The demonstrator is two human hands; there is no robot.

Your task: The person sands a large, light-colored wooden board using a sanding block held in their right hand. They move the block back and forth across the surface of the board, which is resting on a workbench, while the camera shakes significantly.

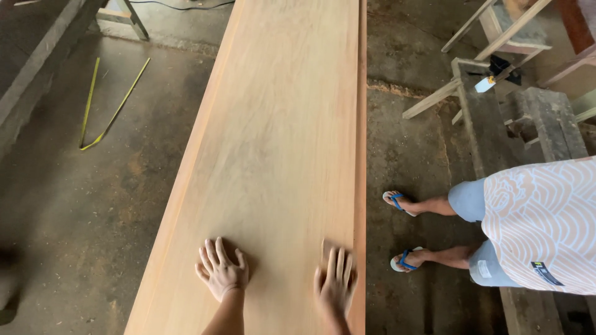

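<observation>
Pressing left hand (pixel 221 271), right hand (pixel 336 285), plank (pixel 279 136) edge

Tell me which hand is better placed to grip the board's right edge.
Right, probably. The right hand lies flat on the wooden board close beside its right edge, fingertips pointing up the board. The left hand rests flat nearer the middle, farther from that edge.

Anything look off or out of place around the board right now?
Nothing wrong on the long wooden board: its face looks smooth and unmarked, with the left hand and right hand flat on it. The right hand is blurred. One stray item: a bent yellow strip lies loose on the dusty floor to the left.
</observation>
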